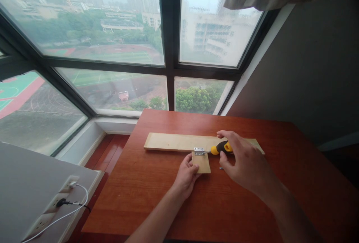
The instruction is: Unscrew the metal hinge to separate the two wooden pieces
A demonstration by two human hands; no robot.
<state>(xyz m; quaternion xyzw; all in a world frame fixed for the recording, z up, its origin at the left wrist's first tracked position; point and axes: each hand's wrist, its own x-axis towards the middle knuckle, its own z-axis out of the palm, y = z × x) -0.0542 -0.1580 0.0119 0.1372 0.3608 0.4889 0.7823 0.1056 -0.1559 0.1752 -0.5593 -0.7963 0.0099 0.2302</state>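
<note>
My left hand point(187, 172) is closed on a small wooden piece point(202, 165), thumb on its face and fingers around its left side. A silver metal hinge point(199, 151) lies at the top edge of this piece, beside a long wooden board point(171, 142). In my right hand point(242, 160) is a yellow-and-black screwdriver point(221, 148), pointing left with its tip at the hinge. The thumb and index finger stand apart around the handle, whose rear end is hidden by the hand. The long board passes behind the right hand.
A small metallic bit point(221, 168) lies on the reddish wooden table point(134, 194), near my right thumb. Windows with dark frames point(169, 89) rise behind the table. To the left, a white cable point(84, 198) is plugged into a wall socket point(68, 184).
</note>
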